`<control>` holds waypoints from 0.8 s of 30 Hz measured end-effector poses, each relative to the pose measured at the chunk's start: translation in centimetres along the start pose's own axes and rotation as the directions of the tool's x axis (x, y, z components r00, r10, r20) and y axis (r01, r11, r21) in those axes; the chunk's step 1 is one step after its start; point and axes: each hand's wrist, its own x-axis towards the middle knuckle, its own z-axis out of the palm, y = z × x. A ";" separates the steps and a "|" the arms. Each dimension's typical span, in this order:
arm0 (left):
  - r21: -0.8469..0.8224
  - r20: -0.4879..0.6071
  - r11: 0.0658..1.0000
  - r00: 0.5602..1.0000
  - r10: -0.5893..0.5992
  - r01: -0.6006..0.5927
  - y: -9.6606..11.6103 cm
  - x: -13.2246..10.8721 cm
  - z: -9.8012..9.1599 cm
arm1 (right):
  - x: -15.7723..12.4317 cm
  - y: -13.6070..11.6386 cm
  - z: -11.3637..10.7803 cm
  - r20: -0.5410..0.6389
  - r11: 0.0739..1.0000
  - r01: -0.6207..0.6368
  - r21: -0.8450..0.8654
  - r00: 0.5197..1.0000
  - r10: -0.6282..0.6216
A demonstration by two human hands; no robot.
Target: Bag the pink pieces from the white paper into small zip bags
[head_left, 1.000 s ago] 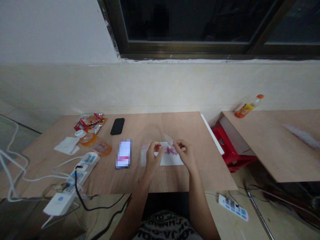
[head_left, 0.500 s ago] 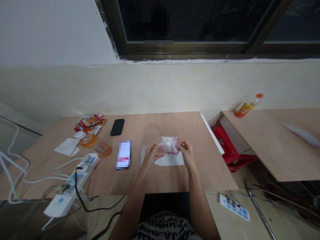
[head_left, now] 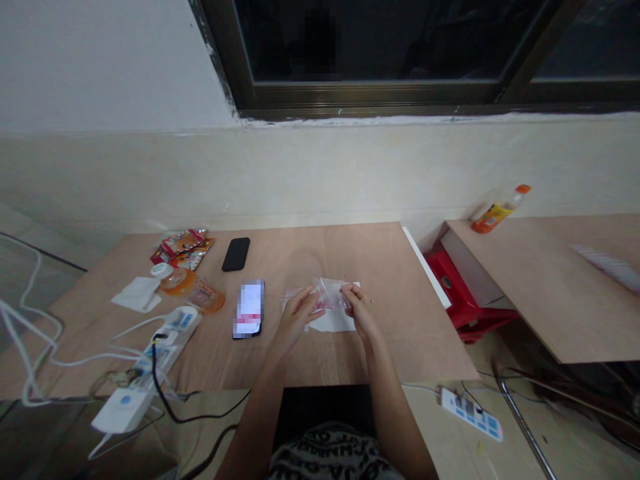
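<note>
Between my hands is a clear plastic bag [head_left: 329, 288], crumpled, with pink showing at its lower part. My left hand [head_left: 299, 312] is closed on the bag's left side, thumb and fingers around its edge. My right hand [head_left: 361, 312] pinches the bag's right side. Under the bag a white sheet of paper [head_left: 334, 323] lies on the wooden table [head_left: 320, 253]. Small pink bits [head_left: 346, 276] lie near the paper's far right edge. A pink-edged clear bag [head_left: 289, 294] shows beside my left hand, partly hidden.
Left of my hands lie a lit phone [head_left: 249, 308], a black phone [head_left: 236, 254], an orange drink bottle [head_left: 193, 288] on its side, snack packets [head_left: 184, 247] and a power strip [head_left: 150, 367] with cables. At right, a red stool [head_left: 453, 287] stands between the tables.
My right hand has moved left, nearer my left hand. The clear bag, stretched flat before, is now crumpled between them. Small pink bits now show on the table at the right.
</note>
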 end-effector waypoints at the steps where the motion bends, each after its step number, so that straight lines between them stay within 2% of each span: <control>1: 0.008 -0.001 1.000 1.000 0.015 -0.015 0.3 -0.3 0.1 | -0.1 0.0 0.3 0.008 1.000 -0.022 0.021 1.000 0.022; 5: 0.036 -0.012 0.999 1.000 0.027 -0.026 1.4 -1.3 0.2 | -0.3 0.1 1.1 0.046 0.991 -0.060 0.122 0.997 0.055; 11: 0.071 -0.024 0.997 0.999 -0.035 0.037 2.6 -1.4 -0.1 | 0.0 0.9 1.3 -0.037 0.980 -0.070 0.186 0.996 0.078; 18: 0.049 0.025 0.998 0.999 0.025 -0.027 2.5 -1.7 0.0 | 0.1 1.3 1.6 -0.064 0.947 -0.103 0.305 0.990 0.128; 24: 0.034 0.087 0.996 0.993 0.075 -0.079 2.2 -1.8 0.4 | 0.3 1.6 2.2 -0.148 0.920 -0.141 0.365 0.967 0.207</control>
